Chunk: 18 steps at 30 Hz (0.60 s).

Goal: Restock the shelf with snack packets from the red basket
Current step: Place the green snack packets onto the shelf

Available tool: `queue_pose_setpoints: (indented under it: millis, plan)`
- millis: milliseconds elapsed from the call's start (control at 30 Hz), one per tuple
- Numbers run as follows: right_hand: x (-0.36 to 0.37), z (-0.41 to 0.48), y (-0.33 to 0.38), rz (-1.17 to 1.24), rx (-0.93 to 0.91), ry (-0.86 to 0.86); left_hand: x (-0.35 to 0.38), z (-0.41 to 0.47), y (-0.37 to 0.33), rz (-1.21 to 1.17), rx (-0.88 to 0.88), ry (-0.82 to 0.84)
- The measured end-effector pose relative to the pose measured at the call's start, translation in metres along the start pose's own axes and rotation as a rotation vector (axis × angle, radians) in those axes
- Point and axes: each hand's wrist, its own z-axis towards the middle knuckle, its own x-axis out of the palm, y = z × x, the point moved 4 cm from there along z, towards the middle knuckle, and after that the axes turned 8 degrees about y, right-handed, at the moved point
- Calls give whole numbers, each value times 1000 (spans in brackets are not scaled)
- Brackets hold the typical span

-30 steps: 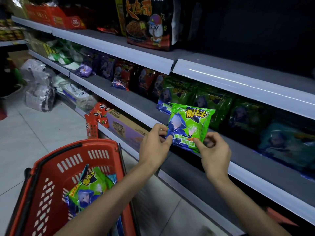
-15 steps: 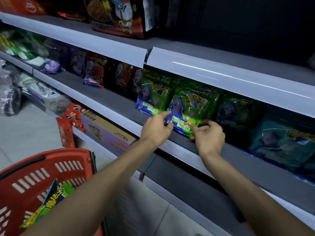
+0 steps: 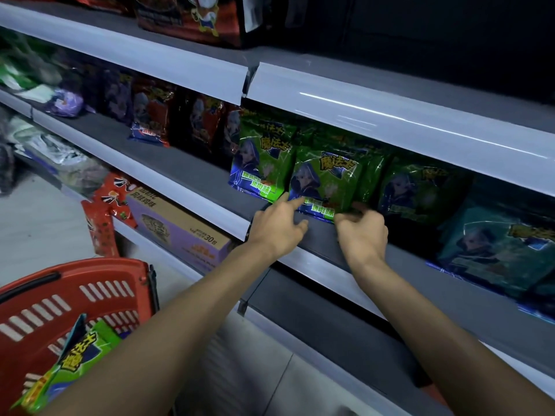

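A green snack packet (image 3: 327, 181) stands upright on the grey middle shelf (image 3: 186, 172), in front of other green packets (image 3: 264, 157). My left hand (image 3: 276, 226) is at its lower left corner, with the index fingertip touching it and the thumb apart. At its lower right edge my right hand (image 3: 363, 232) has its fingers curled on the packet. The red basket (image 3: 75, 289) sits at the lower left and holds another green packet (image 3: 78, 352); my left forearm hides part of it.
The white front lip of the upper shelf (image 3: 390, 121) overhangs the packets. Teal packets (image 3: 504, 247) lie to the right, and dark red and purple ones (image 3: 150, 115) to the left. A purple cardboard box (image 3: 177, 226) and red packets (image 3: 102, 211) sit on the lower shelf.
Both hands carried the green packet from mid-air in front of the shelf onto the middle shelf and set it upright. The left fingers have opened off its corner.
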Motion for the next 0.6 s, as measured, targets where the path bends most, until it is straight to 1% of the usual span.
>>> queue_pose_setpoints:
  millis: [100, 200, 367, 600]
  plan:
    - [1, 2, -2, -6, 30, 26, 2, 2, 0, 44, -13, 14]
    - [4, 3, -3, -14, 40, 52, 1, 4, -1, 61, -9, -10]
    - [6, 5, -3, -13, 45, 63, -1, 8, -2, 75, -7, -52]
    - [5, -1, 2, -11, 69, 72, 6, 14, 0, 105, -12, -42]
